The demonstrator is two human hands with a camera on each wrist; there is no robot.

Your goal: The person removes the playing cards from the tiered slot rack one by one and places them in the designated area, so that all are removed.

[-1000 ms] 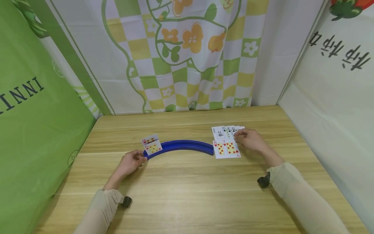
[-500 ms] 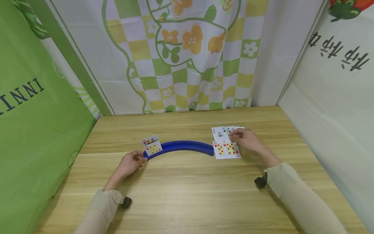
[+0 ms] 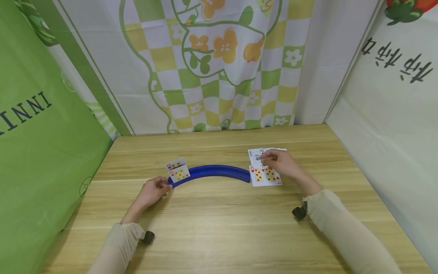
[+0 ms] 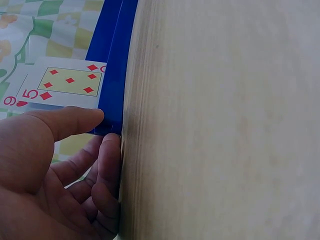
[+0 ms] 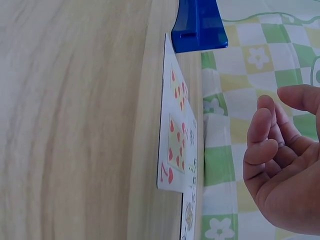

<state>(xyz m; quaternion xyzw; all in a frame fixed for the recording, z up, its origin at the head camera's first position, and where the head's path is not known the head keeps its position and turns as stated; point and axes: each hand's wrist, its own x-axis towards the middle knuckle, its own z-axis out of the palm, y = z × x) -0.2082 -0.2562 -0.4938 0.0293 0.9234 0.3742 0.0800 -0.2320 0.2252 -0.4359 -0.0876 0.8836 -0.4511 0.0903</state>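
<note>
in the left wrist view, the left hand (image 4: 55, 187) pinches one end of the blue rack (image 3: 219, 170), thumb in front; the right wrist view shows the right hand (image 5: 290, 180) loosely curled, holding nothing, apart from the spread cards (image 3: 267, 182) it partly hides in the head view. the rack, bearing two leaning cards (image 3: 179, 174), lies towards the far edge of the desk (image 3: 212, 220); a checked curtain (image 3: 219, 91) hangs beyond.

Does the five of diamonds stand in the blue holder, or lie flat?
Standing: the five of diamonds rises from the blue holder, which hides its lower edge.
</note>
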